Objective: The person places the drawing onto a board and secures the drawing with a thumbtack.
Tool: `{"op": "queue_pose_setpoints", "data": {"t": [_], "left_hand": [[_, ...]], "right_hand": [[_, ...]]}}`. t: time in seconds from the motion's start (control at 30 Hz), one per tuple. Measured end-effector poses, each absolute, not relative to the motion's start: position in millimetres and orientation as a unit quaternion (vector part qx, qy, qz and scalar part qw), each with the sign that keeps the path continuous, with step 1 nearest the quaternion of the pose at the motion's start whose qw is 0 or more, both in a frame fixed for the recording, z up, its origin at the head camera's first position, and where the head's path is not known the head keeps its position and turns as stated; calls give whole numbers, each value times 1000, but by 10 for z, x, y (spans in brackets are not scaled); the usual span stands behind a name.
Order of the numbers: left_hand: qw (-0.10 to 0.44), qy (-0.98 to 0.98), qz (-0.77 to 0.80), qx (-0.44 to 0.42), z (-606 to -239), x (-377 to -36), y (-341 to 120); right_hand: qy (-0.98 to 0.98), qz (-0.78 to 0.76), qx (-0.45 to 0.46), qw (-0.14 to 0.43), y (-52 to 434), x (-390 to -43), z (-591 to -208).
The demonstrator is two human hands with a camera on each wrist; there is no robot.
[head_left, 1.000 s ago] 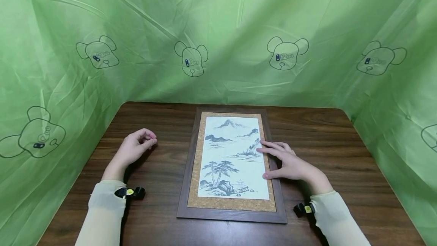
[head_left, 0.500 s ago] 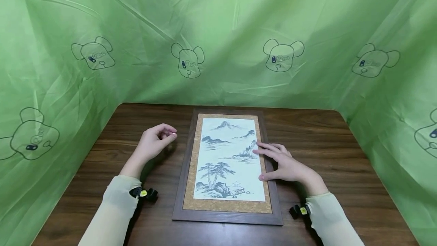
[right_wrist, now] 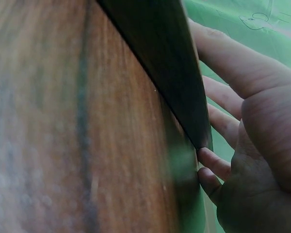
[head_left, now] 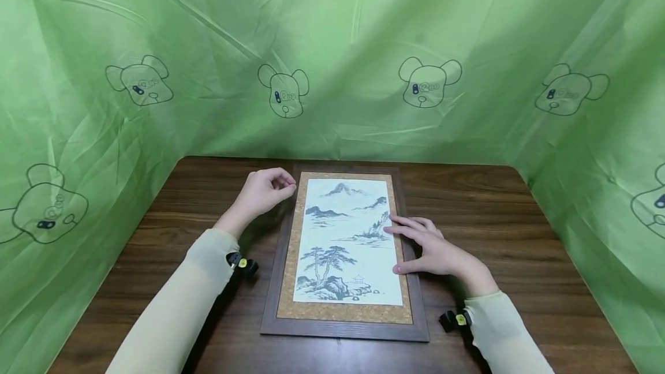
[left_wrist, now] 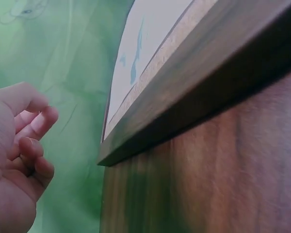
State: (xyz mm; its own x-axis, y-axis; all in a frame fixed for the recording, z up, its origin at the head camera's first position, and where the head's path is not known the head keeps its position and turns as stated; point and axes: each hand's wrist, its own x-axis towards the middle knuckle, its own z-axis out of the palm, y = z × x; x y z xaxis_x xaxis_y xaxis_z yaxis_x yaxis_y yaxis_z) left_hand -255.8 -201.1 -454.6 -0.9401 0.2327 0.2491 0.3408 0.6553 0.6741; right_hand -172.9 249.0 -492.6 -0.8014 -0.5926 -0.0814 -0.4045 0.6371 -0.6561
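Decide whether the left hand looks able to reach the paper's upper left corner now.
Probably yes: the left hand is by the frame, close to the paper; nothing visible blocks that corner, and the right hand is at the opposite edge.

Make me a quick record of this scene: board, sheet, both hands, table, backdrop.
Board: cork, in a dark frame
Sheet: landscape picture, on the cork
Left hand: beside frame's upper left, fingers curled; too small to tell if anything's held
Right hand: fingers spread, tips at sheet's right edge
Table: brown, wood-grained
Backdrop: green, printed animal heads
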Motion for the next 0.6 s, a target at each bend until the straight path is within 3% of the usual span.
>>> {"op": "queue_pose_setpoints", "data": {"t": [0.6], "left_hand": [[41,-893,-409,-184,-4702,-2987,-1391]], "right_hand": [[891,-315,-289,152,2500,-1733,-4949]]}}
